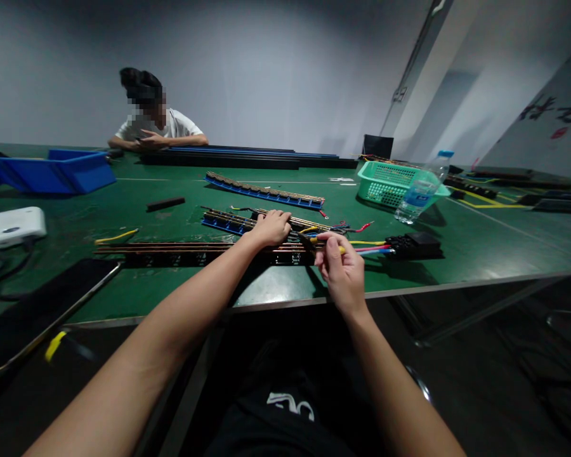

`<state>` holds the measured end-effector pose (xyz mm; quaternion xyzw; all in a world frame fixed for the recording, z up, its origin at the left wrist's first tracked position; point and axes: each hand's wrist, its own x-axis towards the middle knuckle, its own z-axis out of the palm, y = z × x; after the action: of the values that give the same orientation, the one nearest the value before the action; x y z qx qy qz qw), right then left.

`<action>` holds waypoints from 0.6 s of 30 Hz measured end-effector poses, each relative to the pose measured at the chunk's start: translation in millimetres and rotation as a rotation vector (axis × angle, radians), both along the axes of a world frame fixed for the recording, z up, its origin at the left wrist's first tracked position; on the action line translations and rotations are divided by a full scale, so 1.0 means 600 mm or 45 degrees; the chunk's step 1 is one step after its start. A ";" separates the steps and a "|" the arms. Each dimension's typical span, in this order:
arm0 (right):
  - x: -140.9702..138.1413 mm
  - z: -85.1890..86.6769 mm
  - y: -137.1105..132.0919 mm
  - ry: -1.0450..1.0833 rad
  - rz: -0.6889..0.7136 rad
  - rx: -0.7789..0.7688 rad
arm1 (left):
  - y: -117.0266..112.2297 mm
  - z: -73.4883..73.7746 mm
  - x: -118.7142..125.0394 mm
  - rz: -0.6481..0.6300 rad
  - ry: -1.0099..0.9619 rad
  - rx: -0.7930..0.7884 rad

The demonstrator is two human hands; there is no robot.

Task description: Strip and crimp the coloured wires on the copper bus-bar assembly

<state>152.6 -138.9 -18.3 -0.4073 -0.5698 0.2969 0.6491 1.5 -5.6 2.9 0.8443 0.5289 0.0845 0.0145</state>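
A long black rail with copper bars [171, 252] lies along the table's near side, ending at a black connector block [416, 246] with yellow, red and blue wires. My left hand [272, 228] is bent over the rails in the middle, fingers curled down; what lies beneath its palm is hidden. In my right hand [343, 270] is a hand tool with a yellow handle [341, 250], its dark tip pointing left over the rail; its exact kind is unclear. Just behind sits a shorter blue-based rail [223, 222] with loose wires. Another blue-based rail [266, 192] lies farther back.
On the green table [166, 184] stand a blue bin [52, 172], a green basket [385, 184] and a water bottle [419, 198]. A white device [14, 227] and a dark flat device [52, 304] lie left. Across the table leans a person [171, 127].
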 end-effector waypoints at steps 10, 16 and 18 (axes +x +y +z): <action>-0.015 -0.005 -0.020 -0.604 -0.037 0.202 | 0.004 0.000 0.000 0.003 0.021 -0.013; -0.002 0.000 -0.031 -0.131 -0.032 0.042 | 0.003 0.000 0.001 0.007 0.022 -0.009; -0.001 0.008 -0.041 0.040 0.000 0.057 | 0.004 0.000 0.002 0.010 0.026 -0.008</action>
<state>151.8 -163.4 -13.4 -0.3881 -0.5659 0.2905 0.6669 2.7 -3.5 3.1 0.8431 0.5325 0.0741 0.0115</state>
